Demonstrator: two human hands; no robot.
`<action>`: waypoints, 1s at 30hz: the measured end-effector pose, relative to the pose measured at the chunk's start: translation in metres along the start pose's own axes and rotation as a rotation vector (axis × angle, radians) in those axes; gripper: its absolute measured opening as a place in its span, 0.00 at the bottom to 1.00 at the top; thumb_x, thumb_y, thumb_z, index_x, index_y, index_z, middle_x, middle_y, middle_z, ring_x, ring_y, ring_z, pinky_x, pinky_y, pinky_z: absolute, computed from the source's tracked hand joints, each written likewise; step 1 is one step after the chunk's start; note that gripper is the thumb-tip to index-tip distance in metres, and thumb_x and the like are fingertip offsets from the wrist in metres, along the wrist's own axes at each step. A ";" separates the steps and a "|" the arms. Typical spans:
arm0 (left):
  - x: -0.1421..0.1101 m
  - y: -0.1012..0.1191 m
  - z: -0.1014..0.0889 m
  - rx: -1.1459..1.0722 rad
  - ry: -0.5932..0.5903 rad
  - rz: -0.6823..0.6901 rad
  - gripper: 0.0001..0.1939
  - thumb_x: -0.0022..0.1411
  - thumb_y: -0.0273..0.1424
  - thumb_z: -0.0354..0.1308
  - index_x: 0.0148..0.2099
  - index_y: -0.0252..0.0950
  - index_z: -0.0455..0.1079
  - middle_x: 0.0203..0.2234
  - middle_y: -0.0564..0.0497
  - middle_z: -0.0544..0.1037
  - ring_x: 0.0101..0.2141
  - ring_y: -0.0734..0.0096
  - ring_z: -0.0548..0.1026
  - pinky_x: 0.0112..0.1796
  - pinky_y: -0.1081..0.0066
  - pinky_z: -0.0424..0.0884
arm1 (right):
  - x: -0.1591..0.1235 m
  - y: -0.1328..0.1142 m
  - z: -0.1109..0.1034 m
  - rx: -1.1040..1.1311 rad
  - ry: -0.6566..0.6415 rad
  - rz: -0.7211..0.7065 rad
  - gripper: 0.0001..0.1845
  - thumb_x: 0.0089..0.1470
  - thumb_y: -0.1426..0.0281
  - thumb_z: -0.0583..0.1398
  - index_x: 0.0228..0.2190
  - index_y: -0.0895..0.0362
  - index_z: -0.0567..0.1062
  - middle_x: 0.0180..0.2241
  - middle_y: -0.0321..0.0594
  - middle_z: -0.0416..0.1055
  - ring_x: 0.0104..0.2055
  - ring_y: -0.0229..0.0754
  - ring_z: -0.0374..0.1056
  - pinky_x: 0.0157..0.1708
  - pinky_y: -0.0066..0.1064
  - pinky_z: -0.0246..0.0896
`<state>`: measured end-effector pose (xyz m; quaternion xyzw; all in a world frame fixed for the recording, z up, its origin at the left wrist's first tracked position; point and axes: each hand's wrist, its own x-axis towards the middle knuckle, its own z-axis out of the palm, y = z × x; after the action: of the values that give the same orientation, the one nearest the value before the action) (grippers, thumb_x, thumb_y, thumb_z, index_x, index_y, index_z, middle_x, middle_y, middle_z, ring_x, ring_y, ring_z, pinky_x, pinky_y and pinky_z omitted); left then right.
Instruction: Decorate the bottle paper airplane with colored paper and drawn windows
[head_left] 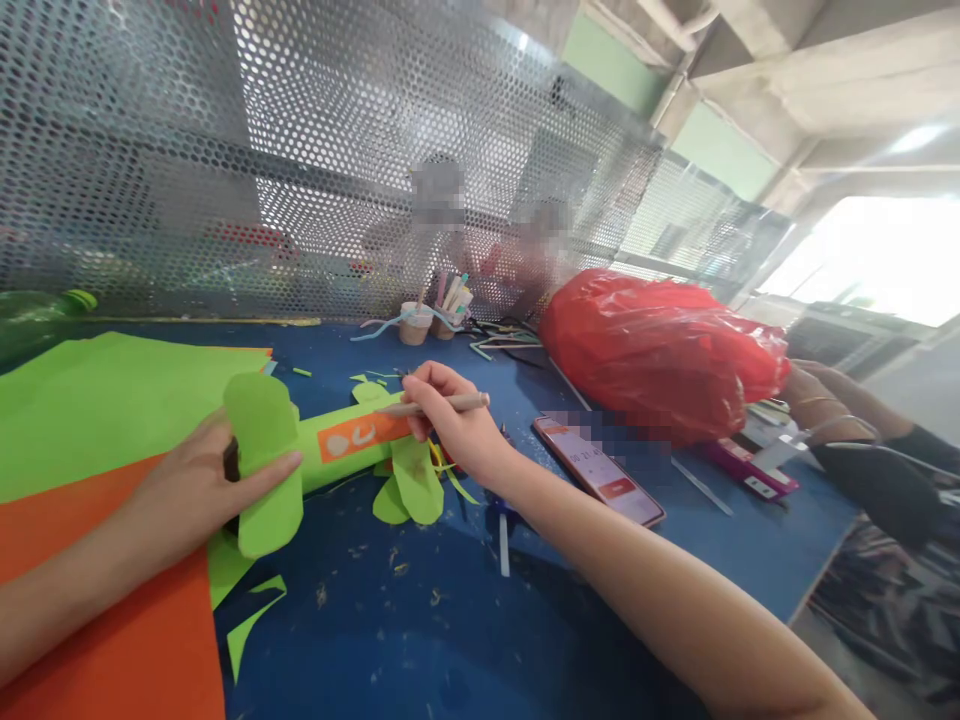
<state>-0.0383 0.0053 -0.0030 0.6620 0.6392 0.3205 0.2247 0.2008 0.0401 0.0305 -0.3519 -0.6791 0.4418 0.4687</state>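
Observation:
A green paper tube (309,452) lies across the blue table, with rounded green paper flaps at both ends. An orange strip (384,428) runs along it and bears pale rounded marks. My left hand (206,475) grips the tube's left end, its thumb over the large green flap (262,465); some of its fingers are hidden behind. Pinched in my right hand (454,415) is a light grey marker pen (471,401), its tip at the orange strip. Beneath that hand, green flaps (416,485) rest near the table.
Orange paper (150,620) and green paper (127,410) lie left, with green scraps (251,625) nearby. A phone (600,472), a red plastic bag (660,355) and a purple box (754,470) are right. Pen cups (415,325) stand behind. Another person's arm (825,400) is far right.

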 end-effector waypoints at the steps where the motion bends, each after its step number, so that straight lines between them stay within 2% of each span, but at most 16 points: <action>1: 0.000 0.002 -0.001 -0.016 -0.024 -0.021 0.35 0.47 0.58 0.53 0.49 0.39 0.67 0.51 0.41 0.74 0.53 0.43 0.71 0.53 0.48 0.66 | 0.000 0.000 0.000 0.003 0.003 0.004 0.12 0.57 0.61 0.57 0.27 0.53 0.63 0.14 0.25 0.62 0.18 0.33 0.56 0.23 0.26 0.52; 3: -0.001 0.004 -0.002 -0.047 -0.058 -0.077 0.38 0.44 0.59 0.53 0.50 0.38 0.67 0.53 0.39 0.72 0.55 0.40 0.68 0.55 0.47 0.63 | -0.002 0.001 0.001 0.005 0.004 0.013 0.09 0.55 0.63 0.59 0.29 0.53 0.63 0.16 0.25 0.63 0.19 0.33 0.58 0.24 0.26 0.53; 6: -0.002 0.004 -0.002 -0.052 -0.048 -0.092 0.40 0.42 0.60 0.53 0.52 0.39 0.67 0.54 0.40 0.72 0.56 0.40 0.67 0.57 0.47 0.61 | -0.005 0.002 0.001 0.000 -0.011 0.019 0.10 0.51 0.66 0.61 0.29 0.53 0.64 0.21 0.27 0.64 0.22 0.33 0.60 0.24 0.26 0.54; 10: -0.001 -0.001 -0.001 -0.020 -0.018 -0.048 0.36 0.45 0.60 0.52 0.50 0.44 0.69 0.52 0.45 0.74 0.53 0.40 0.70 0.54 0.47 0.65 | -0.008 0.003 0.001 -0.033 -0.048 -0.005 0.12 0.47 0.68 0.65 0.28 0.54 0.65 0.24 0.28 0.63 0.23 0.33 0.58 0.24 0.26 0.52; 15: -0.002 -0.005 -0.001 -0.001 -0.015 -0.003 0.34 0.49 0.59 0.54 0.52 0.45 0.68 0.48 0.48 0.75 0.51 0.44 0.72 0.51 0.49 0.69 | -0.013 -0.003 0.003 -0.045 -0.033 -0.028 0.11 0.52 0.65 0.62 0.27 0.54 0.64 0.22 0.29 0.62 0.23 0.34 0.58 0.24 0.27 0.51; 18: -0.003 -0.003 -0.003 -0.006 -0.080 0.012 0.33 0.52 0.58 0.54 0.54 0.45 0.67 0.50 0.50 0.74 0.51 0.47 0.72 0.51 0.52 0.69 | -0.016 -0.006 0.003 -0.044 0.000 -0.042 0.12 0.51 0.64 0.63 0.27 0.54 0.64 0.24 0.29 0.62 0.24 0.33 0.58 0.23 0.27 0.51; 22: -0.003 -0.002 -0.003 0.009 -0.049 -0.010 0.34 0.50 0.58 0.54 0.53 0.42 0.66 0.51 0.46 0.73 0.52 0.45 0.70 0.52 0.51 0.68 | -0.017 -0.005 0.001 -0.091 0.026 -0.040 0.10 0.51 0.66 0.61 0.27 0.54 0.63 0.24 0.29 0.61 0.23 0.33 0.55 0.22 0.26 0.50; 27: -0.003 -0.003 -0.002 -0.033 -0.069 0.006 0.34 0.54 0.57 0.53 0.56 0.42 0.64 0.53 0.45 0.72 0.52 0.47 0.71 0.50 0.54 0.68 | -0.017 0.002 -0.001 -0.091 0.099 -0.006 0.12 0.54 0.64 0.59 0.25 0.53 0.60 0.20 0.27 0.58 0.20 0.33 0.52 0.19 0.26 0.48; 30: -0.004 -0.003 -0.002 -0.027 -0.072 -0.006 0.34 0.55 0.58 0.53 0.57 0.43 0.63 0.52 0.45 0.71 0.50 0.47 0.72 0.49 0.54 0.68 | -0.017 0.004 -0.002 -0.095 0.079 0.001 0.13 0.52 0.65 0.61 0.24 0.53 0.60 0.20 0.27 0.58 0.19 0.33 0.52 0.19 0.26 0.47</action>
<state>-0.0415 0.0011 -0.0047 0.6683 0.6281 0.3043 0.2575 0.2078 0.0271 0.0220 -0.3913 -0.6801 0.3953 0.4776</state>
